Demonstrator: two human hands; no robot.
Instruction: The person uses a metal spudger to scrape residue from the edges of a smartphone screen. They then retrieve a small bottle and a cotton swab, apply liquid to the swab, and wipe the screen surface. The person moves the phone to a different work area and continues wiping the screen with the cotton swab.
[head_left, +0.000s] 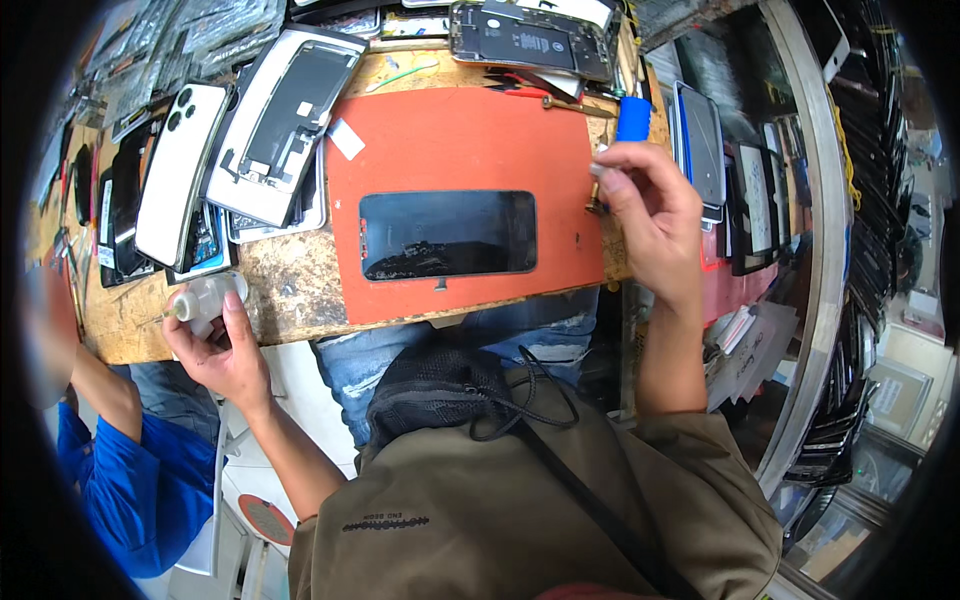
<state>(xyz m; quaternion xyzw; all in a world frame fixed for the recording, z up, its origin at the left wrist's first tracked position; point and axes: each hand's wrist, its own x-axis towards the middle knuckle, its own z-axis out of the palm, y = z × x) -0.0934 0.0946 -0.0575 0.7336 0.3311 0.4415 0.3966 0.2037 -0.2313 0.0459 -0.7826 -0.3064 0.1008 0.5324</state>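
Observation:
My left hand (229, 360) holds a translucent plastic dropper bottle (217, 294) by its side, tilted so its thin needle tip points left, over the bench's front edge. My right hand (660, 225) is raised at the right side of the mat. Its thumb and forefinger pinch a small whitish piece (598, 169), too small to identify. Between my hands a dark phone screen panel (450, 232) lies flat on an orange mat (465, 142). Pale smears or residue mark its lower left area, and a short flex tab (440, 284) sticks out at its near edge.
Phone back housings (180, 172) and a white phone frame (289, 120) are stacked left of the mat. An opened phone (529, 41), red-handled pliers (525, 91) and a blue cylinder (634, 118) line the back. A person in a blue sleeve (150, 487) sits at left.

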